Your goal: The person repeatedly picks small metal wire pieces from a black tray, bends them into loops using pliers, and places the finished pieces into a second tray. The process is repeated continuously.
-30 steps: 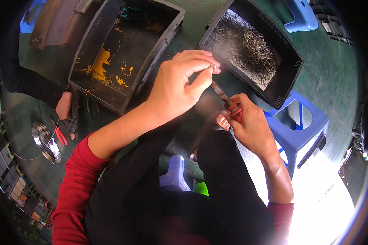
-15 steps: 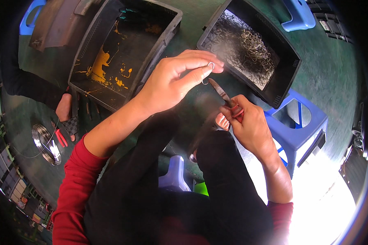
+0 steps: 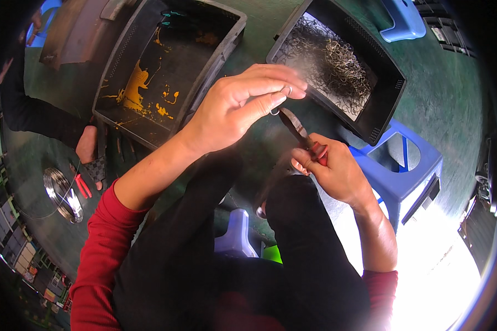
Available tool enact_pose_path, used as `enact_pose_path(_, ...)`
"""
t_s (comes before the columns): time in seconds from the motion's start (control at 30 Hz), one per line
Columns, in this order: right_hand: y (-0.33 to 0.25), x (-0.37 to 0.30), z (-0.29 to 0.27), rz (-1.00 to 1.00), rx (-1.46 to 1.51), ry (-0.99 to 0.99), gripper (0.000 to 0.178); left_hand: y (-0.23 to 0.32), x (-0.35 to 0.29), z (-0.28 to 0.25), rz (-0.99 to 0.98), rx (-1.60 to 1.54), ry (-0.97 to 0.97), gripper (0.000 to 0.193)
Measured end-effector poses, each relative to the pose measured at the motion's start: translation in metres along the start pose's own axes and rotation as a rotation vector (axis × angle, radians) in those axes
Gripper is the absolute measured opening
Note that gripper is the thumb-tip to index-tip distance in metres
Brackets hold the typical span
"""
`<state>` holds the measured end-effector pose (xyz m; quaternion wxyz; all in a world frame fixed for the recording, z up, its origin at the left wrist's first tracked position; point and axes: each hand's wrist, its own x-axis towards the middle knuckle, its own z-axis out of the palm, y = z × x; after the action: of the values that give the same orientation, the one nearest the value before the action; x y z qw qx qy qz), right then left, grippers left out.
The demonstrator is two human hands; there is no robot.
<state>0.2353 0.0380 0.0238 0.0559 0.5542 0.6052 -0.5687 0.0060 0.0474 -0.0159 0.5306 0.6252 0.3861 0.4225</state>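
Note:
Between thumb and fingertips, my left hand (image 3: pixel 232 107) pinches a small bent wire hook (image 3: pixel 275 112), whose curved lower end sticks out below the thumb. My right hand (image 3: pixel 339 174) is closed around the red handles of a pair of pliers (image 3: pixel 294 126) with dark, worn jaws. The jaw tips point up and left and sit right at the hook's lower curve. Whether they grip the wire is too small to tell. Just beyond my fingers, a heap of similar bent wire hooks (image 3: pixel 345 69) lies in a black crate (image 3: pixel 389 107).
A second black crate (image 3: pixel 204 83), stained yellow inside, stands left of it. Blue plastic stools (image 3: pixel 419 160) are at the right. A wire coil (image 3: pixel 63 196) and red-handled pliers (image 3: pixel 83 186) lie on the green floor at left, near another person's foot (image 3: pixel 87 144).
My right hand has shifted slightly, and the pliers have tilted a little at the hook's lower end. The hook has turned slightly in my left fingers. Another person's hand has appeared at far upper left.

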Motion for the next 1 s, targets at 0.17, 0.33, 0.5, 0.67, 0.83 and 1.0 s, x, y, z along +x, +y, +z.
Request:
enact_pose_path(0.17, 0.002, 0.002, 0.0, 0.008, 0.02, -0.061, 0.03, -0.001, 0.0, -0.001, 0.014, -0.001, -0.016, 0.024)
enact_pose_path(0.33, 0.008, 0.004, 0.0, 0.023, 0.074, -0.106, 0.033, -0.002, 0.0, -0.002, 0.042, 0.035, -0.03, 0.025)
enact_pose_path(0.5, 0.014, 0.005, 0.001, -0.032, 0.064, -0.033, 0.038, -0.005, 0.004, -0.001, -0.093, -0.065, -0.032, 0.023)
enact_pose_path(0.67, 0.013, 0.01, -0.005, 0.031, 0.175, -0.225, 0.041, -0.009, 0.007, -0.013, -0.523, -0.403, -0.133, 0.035)
enact_pose_path(0.83, 0.013, 0.011, -0.016, 0.107, 0.406, -0.506, 0.042, -0.019, 0.006, -0.013, -0.395, -0.535, -0.156, 0.032)
enact_pose_path(1.0, 0.02, 0.013, -0.014, 0.02, 0.585, -0.627, 0.051, -0.026, 0.004, -0.01, -0.251, -0.376, -0.097, 0.026)
